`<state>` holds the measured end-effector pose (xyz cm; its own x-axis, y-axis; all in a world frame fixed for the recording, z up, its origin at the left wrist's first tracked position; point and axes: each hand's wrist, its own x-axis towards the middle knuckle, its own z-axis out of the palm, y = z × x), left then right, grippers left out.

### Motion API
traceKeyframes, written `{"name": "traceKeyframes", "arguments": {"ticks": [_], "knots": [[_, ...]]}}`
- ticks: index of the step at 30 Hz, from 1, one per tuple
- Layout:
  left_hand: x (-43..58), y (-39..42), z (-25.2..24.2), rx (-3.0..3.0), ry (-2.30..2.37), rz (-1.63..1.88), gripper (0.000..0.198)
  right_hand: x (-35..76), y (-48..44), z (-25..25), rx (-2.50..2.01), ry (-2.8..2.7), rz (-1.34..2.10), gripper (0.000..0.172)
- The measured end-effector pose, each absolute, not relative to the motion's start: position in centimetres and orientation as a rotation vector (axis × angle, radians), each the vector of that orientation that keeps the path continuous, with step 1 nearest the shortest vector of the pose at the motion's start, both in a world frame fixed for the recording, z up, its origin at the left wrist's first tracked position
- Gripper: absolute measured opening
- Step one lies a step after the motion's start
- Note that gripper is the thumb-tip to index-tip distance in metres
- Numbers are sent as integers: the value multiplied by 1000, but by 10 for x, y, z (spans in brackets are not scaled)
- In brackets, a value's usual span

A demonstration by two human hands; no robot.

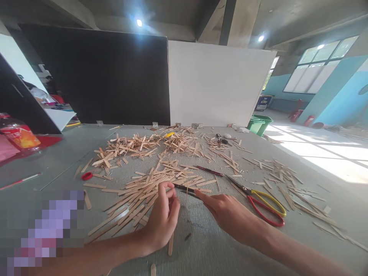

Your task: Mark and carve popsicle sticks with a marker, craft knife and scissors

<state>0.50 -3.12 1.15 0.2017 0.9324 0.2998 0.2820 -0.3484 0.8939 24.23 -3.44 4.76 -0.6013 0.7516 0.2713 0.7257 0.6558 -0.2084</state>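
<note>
Head view: a dark slender tool [181, 187] spans the space between our hands, its long axis running left to right, dipping slightly rightward. A thin wooden strip [187, 190] crosses it, nearer our right hand [225, 209], whose fingers close on the tool's right end. Our left hand [166, 214] curls its fingers at the other end; whether they pinch, we cannot tell. Flat sticks [146, 188] and scissors [247, 190] lie around on the tabletop [201, 241]. Our hands hide the tool's ends, so its kind stays unclear.

Two hands [165, 217] [225, 209]; one scissors [246, 190]; one bottle [21, 135]; sticks [142, 188] past counting.
</note>
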Motion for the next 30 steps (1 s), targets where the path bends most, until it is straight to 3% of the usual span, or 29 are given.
{"name": "traceKeyframes", "arguments": {"ticks": [7, 15, 22, 30], "knots": [[4, -32, 12, 1789, 1120, 1165, 6, 241, -36, 31, -1227, -2578, -118, 74], [3, -30, 9, 1644, 1145, 1152, 15, 230, -49, 54, -1299, -2255, 285, 50], [4, -31, 11, 1689, 1208, 1176, 14, 236, -34, 20, -1243, -2304, 234, 52], [6, -30, 13, 1773, 1223, 1178, 10, 233, -29, 6, -1334, -2340, 119, 25]]}}
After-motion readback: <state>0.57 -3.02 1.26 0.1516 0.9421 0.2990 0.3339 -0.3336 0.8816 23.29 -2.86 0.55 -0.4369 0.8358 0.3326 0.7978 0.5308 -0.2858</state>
